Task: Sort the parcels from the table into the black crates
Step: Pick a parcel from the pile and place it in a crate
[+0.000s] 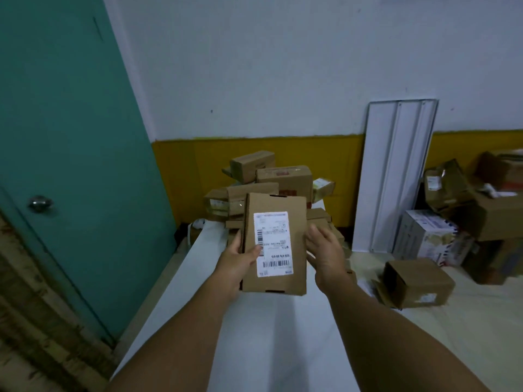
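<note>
Held parcel: a flat cardboard parcel (276, 244) was lifted above the near part of the white table (263, 335), its broad face turned up toward the camera, probably so that the white shipping label (272, 244) could be read before choosing a crate.

Left hand: the left hand (237, 264) held the parcel's left edge, thumb lying across the label's lower left corner and fingers tucked behind the card; this hand looked to carry the weight.

Right hand: the right hand (325, 250) was at the parcel's right edge with its fingers relaxed and spread; whether it touched the card or hovered just beside it I cannot tell. It seemed to be steadying rather than gripping.

Remaining parcels: a heap of brown cartons (271, 179) was piled at the far end of the table against the yellow wall band (192, 171), directly behind the held one, so much sorting appeared to remain.

Crates: no black crate was in view; the destination lay outside the frame.

Surroundings: a teal door (73, 137) stood at the left, a white panel (396, 176) leaned on the wall at the right, and more boxes (418, 281) sat on the floor to the right.

Next move: likely reading the label, then turning toward the crates.
</note>
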### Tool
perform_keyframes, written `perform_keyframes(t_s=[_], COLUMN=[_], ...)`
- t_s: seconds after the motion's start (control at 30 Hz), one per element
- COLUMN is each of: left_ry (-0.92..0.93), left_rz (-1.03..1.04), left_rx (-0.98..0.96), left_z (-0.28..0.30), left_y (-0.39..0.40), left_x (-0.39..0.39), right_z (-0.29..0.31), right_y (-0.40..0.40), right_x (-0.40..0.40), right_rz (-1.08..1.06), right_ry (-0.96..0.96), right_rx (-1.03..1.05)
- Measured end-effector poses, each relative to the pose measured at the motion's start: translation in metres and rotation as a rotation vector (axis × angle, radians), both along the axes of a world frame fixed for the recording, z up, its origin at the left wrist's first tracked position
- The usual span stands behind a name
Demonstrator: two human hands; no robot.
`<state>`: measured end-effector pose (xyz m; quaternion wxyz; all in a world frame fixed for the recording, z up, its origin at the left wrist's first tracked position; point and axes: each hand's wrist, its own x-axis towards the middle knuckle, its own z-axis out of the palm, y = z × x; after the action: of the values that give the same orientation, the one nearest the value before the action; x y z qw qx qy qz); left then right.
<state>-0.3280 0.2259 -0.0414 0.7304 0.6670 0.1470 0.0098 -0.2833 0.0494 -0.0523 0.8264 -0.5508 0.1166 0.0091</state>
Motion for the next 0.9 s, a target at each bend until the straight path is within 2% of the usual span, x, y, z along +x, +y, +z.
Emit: perform_keyframes(t_s=[0.13, 0.27, 0.37, 0.43, 0.53, 0.6, 0.67, 0.73, 0.77, 0.83, 0.9], left_ry=[0.008, -0.004, 0.067, 0.124, 0.110, 0.092, 0.090, 0.093, 0.088, 0.055, 0.011], left_rz=[-0.148, -0.046, 0.061, 0.015, -0.036, -0.024, -0.055, -0.088, -0.094, -0.087, -0.058], left_rx=[0.135, 0.169, 0.087, -0.042, -0.191, -0.174, -0.106, -0.020, 0.011, 0.050, 0.067], left_z=[0.009, 0.013, 0.017, 0.018, 0.023, 0.028, 0.033, 0.036, 0.038, 0.042, 0.045], left_y=[0.014, 0.022, 0.028, 0.032, 0.038, 0.047, 0.059, 0.069, 0.074, 0.080, 0.083], left_x=[0.000, 0.000, -0.004, -0.005, -0.007, -0.009, -0.011, -0.010, -0.009, -0.007, -0.006], right_z=[0.027, 0.034, 0.039, 0.044, 0.052, 0.051, 0.048, 0.042, 0.040, 0.038, 0.036], right_y=[0.002, 0.013, 0.021, 0.028, 0.041, 0.045, 0.040, 0.034, 0.034, 0.036, 0.038], right_x=[0.004, 0.004, 0.006, 0.007, 0.003, 0.003, 0.005, 0.010, 0.013, 0.019, 0.022], right_rz=[0.033, -0.012, -0.090, -0.107, -0.066, -0.090, -0.155, -0.205, -0.166, 0.047, 0.177], right_ry=[-0.075, -0.035, -0.013, 0.010, -0.005, -0.007, -0.042, -0.216, -0.323, -0.473, -0.515], right_rx=[0.043, 0.177, 0.316, 0.384, 0.416, 0.170, -0.287, -0.673, -0.832, -1.107, -1.296])
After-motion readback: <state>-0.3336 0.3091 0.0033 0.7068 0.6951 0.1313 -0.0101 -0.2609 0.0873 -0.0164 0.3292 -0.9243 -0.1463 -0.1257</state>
